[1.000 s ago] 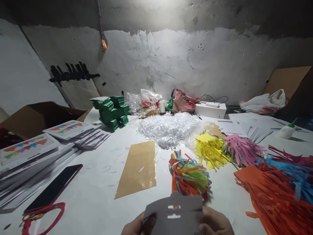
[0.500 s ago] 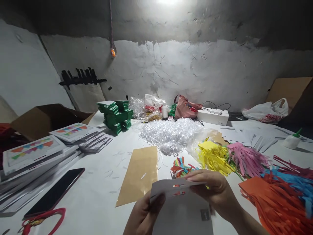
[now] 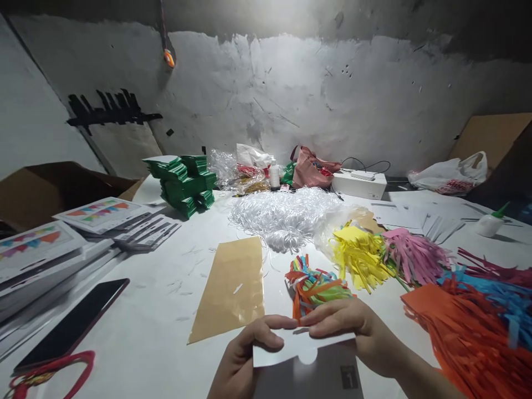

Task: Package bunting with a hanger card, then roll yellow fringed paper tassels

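Note:
A white card (image 3: 305,379) with a folded-over top flap and a dark square marked "1" is held low in front of me. My left hand (image 3: 249,349) grips its left side, thumb on the flap and fingers behind. My right hand (image 3: 357,330) is closed on the top right edge, fingers lying along the fold. The flap shows a rounded tab at its middle; the card's bottom runs out of view. Just beyond my fingers lies a bundle of multicoloured paper tassels (image 3: 316,285). A shiny tan sheet (image 3: 233,282) with a white scrap lies to the left.
Stacked printed cards (image 3: 103,213) and a dark phone (image 3: 78,321) with a red cord are at left. Green paper bundles (image 3: 183,183) and a heap of white string (image 3: 282,213) lie farther back. Yellow (image 3: 359,255), pink (image 3: 413,249) and orange tassels (image 3: 465,332) spread right, near a glue bottle (image 3: 490,223).
The card's top flap has folded down toward me, showing its rounded tab and covering the slots. Both hands have come closer together along the top edge. The view has tilted downward slightly.

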`<state>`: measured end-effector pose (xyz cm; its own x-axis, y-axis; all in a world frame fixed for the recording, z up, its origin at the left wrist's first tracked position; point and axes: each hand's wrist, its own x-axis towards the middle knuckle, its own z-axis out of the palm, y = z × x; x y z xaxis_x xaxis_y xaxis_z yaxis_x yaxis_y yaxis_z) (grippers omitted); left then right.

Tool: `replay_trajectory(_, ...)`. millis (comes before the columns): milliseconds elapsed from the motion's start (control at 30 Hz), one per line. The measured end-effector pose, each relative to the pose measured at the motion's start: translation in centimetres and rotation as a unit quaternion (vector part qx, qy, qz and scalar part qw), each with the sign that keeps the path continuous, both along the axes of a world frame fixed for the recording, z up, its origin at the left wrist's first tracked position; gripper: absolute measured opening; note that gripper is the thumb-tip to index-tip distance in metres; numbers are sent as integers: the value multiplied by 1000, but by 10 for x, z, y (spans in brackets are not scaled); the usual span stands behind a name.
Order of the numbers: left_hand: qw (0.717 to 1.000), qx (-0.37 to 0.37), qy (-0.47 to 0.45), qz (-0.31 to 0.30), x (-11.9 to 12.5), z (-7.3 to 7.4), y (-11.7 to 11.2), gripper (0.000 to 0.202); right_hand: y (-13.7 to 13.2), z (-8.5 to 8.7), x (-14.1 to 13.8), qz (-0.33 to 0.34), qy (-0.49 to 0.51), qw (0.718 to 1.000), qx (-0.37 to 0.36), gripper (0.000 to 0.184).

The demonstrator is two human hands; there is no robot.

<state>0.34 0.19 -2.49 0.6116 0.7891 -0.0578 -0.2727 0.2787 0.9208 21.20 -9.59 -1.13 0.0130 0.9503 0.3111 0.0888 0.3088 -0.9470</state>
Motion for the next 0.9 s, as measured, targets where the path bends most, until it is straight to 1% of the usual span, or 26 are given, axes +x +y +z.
replay_trajectory(67, 999, -40, -4, -27, -1, 1, 2, 26, -3, -3, 2, 6, -41, 999, 16, 25)
replay_trajectory(100, 998, -48, -10, -47, -2, 1, 4, 24, -5, -5, 3, 11, -64, 998, 27, 29)
replay_trajectory(133, 996, -47, -18, -70, -3, 1, 5, 24, -6, -6, 5, 16, -88, 995, 41, 34)
replay_trajectory(200, 994, -21, -27, -106, -5, 1, 6, 32, -7, -5, 8, 21, -140, 987, 79, 45)
replay_trajectory(233, 994, -3, -21, -111, -6, 1, 5, 36, -8, -2, 9, 22, -174, 979, 99, 49)
replay_trajectory(267, 994, 17, -7, -104, -6, 0, 4, 36, -10, 1, 10, 24, -213, 970, 114, 53)
replay_trajectory(333, 996, 56, 37, -65, -5, -1, 1, 31, -13, 12, 13, 40, -288, 949, 119, 57)
replay_trajectory(367, 995, 72, 58, -47, -4, -1, -1, 27, -14, 18, 13, 55, -314, 941, 110, 55)
replay_trajectory(433, 991, 97, 89, -23, -2, -1, -5, 22, -16, 26, 14, 76, -336, 936, 78, 46)
replay_trajectory(467, 989, 107, 99, -18, -1, 0, -6, 21, -15, 29, 13, 70, -340, 936, 61, 41)
replay_trajectory(533, 985, 128, 117, -14, 1, 1, -8, 19, -12, 31, 9, 35, -358, 933, 28, 34)
replay_trajectory(600, 980, 156, 124, -13, 2, 1, -8, 16, -7, 32, 4, 8, -393, 920, -9, 36)
replay_trajectory(667, 977, 175, 120, -12, 1, 1, -8, 18, 0, 35, -2, 9, -421, 906, -40, 44)
replay_trajectory(700, 978, 173, 119, -9, 0, 0, -8, 22, 3, 38, -4, 13, -428, 902, -54, 45)
replay_trajectory(733, 980, 162, 117, -6, -1, -1, -8, 26, 5, 42, -5, 14, -433, 899, -66, 44)
replay_trajectory(800, 988, 109, 109, -3, -4, -3, -9, 33, 8, 48, -3, 20, -424, 901, -90, 38)
replay_trajectory(833, 992, 76, 103, -4, -6, -4, -9, 36, 9, 49, 0, 30, -405, 907, -106, 33)
replay_trajectory(900, 996, 16, 90, -10, -10, -4, -9, 40, 8, 47, 8, 58, -334, 927, -158, 26)
